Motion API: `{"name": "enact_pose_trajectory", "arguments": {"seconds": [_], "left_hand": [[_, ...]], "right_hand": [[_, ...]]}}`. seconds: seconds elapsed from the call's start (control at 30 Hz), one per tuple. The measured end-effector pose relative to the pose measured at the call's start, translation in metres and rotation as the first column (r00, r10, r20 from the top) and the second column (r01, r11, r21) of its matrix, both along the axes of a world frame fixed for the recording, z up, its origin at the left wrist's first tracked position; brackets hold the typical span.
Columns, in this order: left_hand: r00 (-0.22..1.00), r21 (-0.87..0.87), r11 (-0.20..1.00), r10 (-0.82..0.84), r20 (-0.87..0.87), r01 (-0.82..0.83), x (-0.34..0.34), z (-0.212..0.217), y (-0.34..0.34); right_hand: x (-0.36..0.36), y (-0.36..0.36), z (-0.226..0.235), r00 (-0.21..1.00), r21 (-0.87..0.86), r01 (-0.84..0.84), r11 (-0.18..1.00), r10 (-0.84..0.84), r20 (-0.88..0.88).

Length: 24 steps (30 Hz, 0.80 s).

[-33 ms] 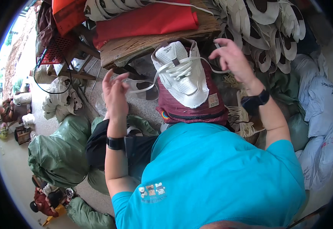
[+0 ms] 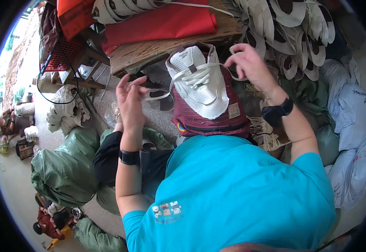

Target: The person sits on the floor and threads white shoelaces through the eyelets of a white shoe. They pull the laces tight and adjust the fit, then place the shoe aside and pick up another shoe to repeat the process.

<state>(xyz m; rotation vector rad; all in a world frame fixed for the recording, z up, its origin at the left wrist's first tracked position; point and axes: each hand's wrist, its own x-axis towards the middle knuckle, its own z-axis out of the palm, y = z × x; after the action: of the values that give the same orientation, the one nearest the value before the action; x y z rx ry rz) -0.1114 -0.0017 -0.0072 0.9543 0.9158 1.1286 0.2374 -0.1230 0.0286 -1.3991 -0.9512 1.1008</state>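
A white shoe upper (image 2: 213, 102) with a mesh tongue lies on a maroon pinstriped bag (image 2: 238, 122) in front of me. White shoelace (image 2: 161, 97) crosses its eyelets, and one end runs out to each side. On the left, my left hand (image 2: 131, 101) is raised with curled fingers, closed on one lace end. My right hand (image 2: 253, 67) is up beside the shoe's right edge; its fingers are bent around the other lace end, which loops below them. The exact grip of both hands is partly hidden.
A wooden bench (image 2: 227, 31) stands ahead, with a red cloth (image 2: 162, 28) and more white uppers on it. Stacked pale uppers (image 2: 290, 40) hang at the far right. White sacks (image 2: 352, 115) line the right; a green sack (image 2: 67, 166) sits left. Other people work at far left.
My left hand has shifted slightly right, toward the shoe, and its fingers have bent differently. My right hand has moved a little left, its fingertips nearer the shoe.
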Motion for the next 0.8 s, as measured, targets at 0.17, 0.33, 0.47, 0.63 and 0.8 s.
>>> {"name": "enact_pose_trajectory", "arguments": {"seconds": [0.17, 0.33, 0.47, 0.63, 0.8], "left_hand": [[0.988, 0.083, 0.991, -0.112, 0.11, 0.103, 0.062, 0.013, -0.021], [0.979, 0.047, 0.978, -0.205, 0.006, 0.204, 0.073, 0.005, -0.036], [0.954, 0.118, 0.949, -0.28, -0.105, 0.292, 0.071, 0.003, -0.037], [0.925, 0.083, 0.94, -0.307, -0.223, 0.332, 0.075, 0.018, -0.03], [0.842, 0.134, 0.917, -0.277, -0.463, 0.376, 0.079, 0.032, -0.022]], "right_hand": [[-0.019, 0.018, -0.004, 0.973, -0.064, -0.203, 0.977, 0.208, 0.096], [-0.024, 0.023, -0.007, 0.865, 0.068, -0.228, 0.971, 0.169, 0.473], [-0.032, 0.023, 0.003, 0.487, 0.214, -0.335, 0.918, -0.026, 0.873], [-0.031, 0.03, 0.014, 0.46, 0.021, -0.375, 0.927, 0.167, 0.872], [-0.018, 0.043, 0.041, 0.314, -0.161, -0.493, 0.855, 0.347, 0.883]]}}
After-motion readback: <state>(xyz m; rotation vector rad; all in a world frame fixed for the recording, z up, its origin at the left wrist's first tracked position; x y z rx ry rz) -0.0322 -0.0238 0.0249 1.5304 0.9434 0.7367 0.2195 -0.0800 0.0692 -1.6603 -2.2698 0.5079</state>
